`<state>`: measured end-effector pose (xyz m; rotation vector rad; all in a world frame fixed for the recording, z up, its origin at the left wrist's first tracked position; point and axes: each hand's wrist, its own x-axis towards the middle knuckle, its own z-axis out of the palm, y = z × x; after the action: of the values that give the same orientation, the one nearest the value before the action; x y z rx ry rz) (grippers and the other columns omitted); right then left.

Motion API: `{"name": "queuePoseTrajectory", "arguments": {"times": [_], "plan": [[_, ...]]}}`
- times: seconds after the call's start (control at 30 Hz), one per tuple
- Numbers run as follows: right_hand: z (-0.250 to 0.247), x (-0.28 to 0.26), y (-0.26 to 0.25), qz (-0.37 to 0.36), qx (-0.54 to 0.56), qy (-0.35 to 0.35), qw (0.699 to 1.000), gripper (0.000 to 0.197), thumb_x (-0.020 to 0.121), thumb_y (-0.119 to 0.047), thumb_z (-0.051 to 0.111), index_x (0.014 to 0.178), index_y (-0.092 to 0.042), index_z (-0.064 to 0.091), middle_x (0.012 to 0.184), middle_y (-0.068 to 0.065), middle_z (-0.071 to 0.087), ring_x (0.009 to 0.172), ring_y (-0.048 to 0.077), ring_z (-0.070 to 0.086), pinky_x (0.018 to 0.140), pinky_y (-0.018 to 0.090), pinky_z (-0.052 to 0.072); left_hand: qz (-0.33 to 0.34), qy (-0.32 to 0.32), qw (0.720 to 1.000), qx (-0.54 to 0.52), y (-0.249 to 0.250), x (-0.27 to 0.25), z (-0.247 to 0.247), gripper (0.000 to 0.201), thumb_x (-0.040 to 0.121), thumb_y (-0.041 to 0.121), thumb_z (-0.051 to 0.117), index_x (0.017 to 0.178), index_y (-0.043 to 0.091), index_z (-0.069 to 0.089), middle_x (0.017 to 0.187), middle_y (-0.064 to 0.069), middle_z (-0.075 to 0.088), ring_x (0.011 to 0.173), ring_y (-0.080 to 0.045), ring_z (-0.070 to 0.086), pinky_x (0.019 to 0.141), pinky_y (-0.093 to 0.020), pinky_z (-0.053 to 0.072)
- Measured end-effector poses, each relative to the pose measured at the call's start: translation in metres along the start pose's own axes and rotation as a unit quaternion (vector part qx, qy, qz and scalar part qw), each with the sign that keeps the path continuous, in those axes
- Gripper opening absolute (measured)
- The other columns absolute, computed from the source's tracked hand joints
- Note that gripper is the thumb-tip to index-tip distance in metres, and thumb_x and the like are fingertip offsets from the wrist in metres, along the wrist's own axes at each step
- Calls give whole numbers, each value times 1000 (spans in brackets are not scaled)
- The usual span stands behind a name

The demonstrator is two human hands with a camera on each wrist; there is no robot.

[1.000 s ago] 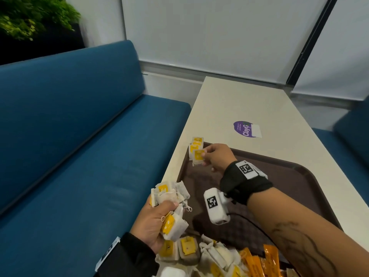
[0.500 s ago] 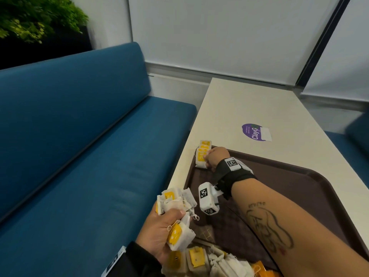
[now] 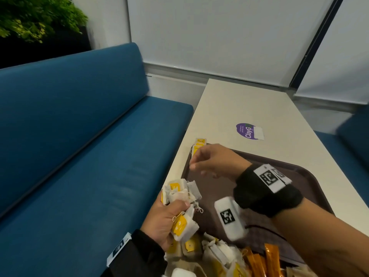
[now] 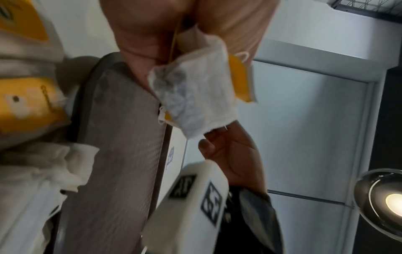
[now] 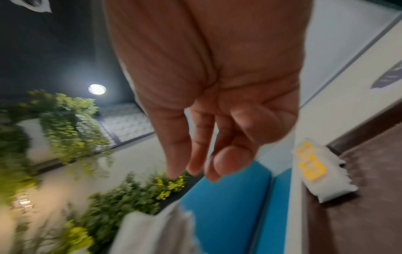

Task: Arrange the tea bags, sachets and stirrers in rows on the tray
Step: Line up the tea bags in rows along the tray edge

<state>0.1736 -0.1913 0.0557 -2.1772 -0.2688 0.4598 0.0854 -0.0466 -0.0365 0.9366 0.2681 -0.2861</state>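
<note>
Half a second earlier the right hand (image 3: pixel 214 162) was pressed down at the far left corner of the dark brown textured plastic tray (image 3: pixel 311 176), on the small stack of white paper tea bags with yellow tags (image 3: pixel 197 145). It has since lifted off and is drawing back toward the person, empty, its fingers (image 5: pixel 219 165) loosely curled and holding nothing. The stack stays where it was put, lying against the tray's corner rim.

The left hand (image 3: pixel 167 222) is clamped around a bunch of the same yellow-tagged tea bags (image 3: pixel 179 198), held at the tray's near left edge, apart from the right hand.

The task looks barely begun. Only that first small group is placed, the start of a row at most. A loose heap of tea bags (image 3: pixel 211 254) and several orange foil stick sachets (image 3: pixel 267 258) lie jumbled at the tray's near end, and the middle of the tray is bare. No stirrers can be made out.

The tray sits on a cream-white tabletop (image 3: pixel 249 104) carrying a purple oval sticker (image 3: pixel 246 131). A blue upholstered bench seat (image 3: pixel 79 136) runs along the left, pale roller blinds (image 3: pixel 209 33) cover the window beyond, and green foliage (image 3: pixel 30 17) shows in the upper left corner.
</note>
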Motion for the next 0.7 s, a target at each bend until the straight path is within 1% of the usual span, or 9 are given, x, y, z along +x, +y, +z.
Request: {"name": "queuePoseTrajectory", "arguments": {"times": [0.07, 0.17, 0.2, 0.23, 0.3, 0.37, 0.47, 0.57, 0.7], "plan": [[2, -27, -6, -5, -10, -54, 998, 10, 83, -19, 71, 90, -17, 65, 75, -7, 65, 61, 4, 55, 45, 16, 35, 3, -6, 1000, -13, -2, -2, 3, 37, 79, -12, 55, 113, 2, 56, 87, -21, 64, 72, -30, 63, 65, -38, 55], [6, -49, -2, 0, 4, -73, 997, 25, 79, -12, 75, 101, -13, 63, 76, -2, 61, 51, -1, 53, 40, 12, 36, 0, -27, 999, -32, -1, -8, 9, 53, 69, -8, 62, 121, 3, 55, 106, -29, 64, 92, -40, 60, 88, -54, 48], [7, -54, -1, 0, 3, -67, 998, 26, 78, -10, 75, 100, -14, 63, 77, -1, 60, 52, 1, 52, 39, 13, 35, -1, -31, 999, -32, -1, -10, 11, 56, 68, -5, 63, 123, 5, 54, 110, -29, 63, 95, -41, 60, 91, -56, 46], [8, -58, 1, 1, 6, -58, 998, 25, 77, -9, 76, 98, -15, 63, 78, 1, 60, 54, 4, 52, 39, 14, 36, -4, -36, 999, -33, -2, -12, 13, 56, 70, -5, 62, 124, 5, 54, 110, -28, 63, 94, -40, 61, 89, -55, 48], [9, -63, 3, 4, 20, -37, 999, 22, 77, -6, 75, 91, -16, 62, 76, 3, 61, 55, 7, 53, 40, 16, 37, -13, -45, 998, -39, -4, -15, 15, 48, 77, -7, 58, 123, 5, 54, 101, -25, 66, 81, -34, 65, 71, -46, 57], [9, -69, 5, 8, 33, -25, 999, 19, 77, -3, 72, 85, -15, 60, 70, 2, 63, 52, 7, 54, 41, 18, 37, -22, -48, 997, -47, -6, -21, 18, 44, 81, -7, 55, 123, 3, 54, 96, -23, 65, 72, -29, 66, 57, -37, 57], [9, -75, 6, 12, 70, -18, 997, 17, 79, 2, 66, 81, -12, 57, 67, 6, 64, 44, 4, 53, 40, 19, 36, -26, -51, 996, -62, -8, -27, 21, 48, 77, -5, 56, 125, 1, 53, 101, -24, 65, 74, -29, 67, 56, -35, 56], [11, -78, 7, 14, 123, -4, 992, 19, 81, 7, 58, 80, -11, 53, 67, 9, 62, 47, 8, 53, 39, 20, 35, -25, -48, 996, -78, -8, -29, 22, 46, 79, -6, 55, 125, 0, 54, 98, -22, 66, 69, -27, 69, 54, -33, 56], [10, -78, 9, 17, 217, 1, 976, 29, 82, 14, 51, 97, -11, 56, 75, 10, 61, 55, 16, 54, 39, 21, 37, -19, -40, 995, -90, -7, -30, 22, 41, 84, -8, 50, 124, -2, 52, 88, -19, 64, 61, -24, 67, 49, -31, 55]]}}
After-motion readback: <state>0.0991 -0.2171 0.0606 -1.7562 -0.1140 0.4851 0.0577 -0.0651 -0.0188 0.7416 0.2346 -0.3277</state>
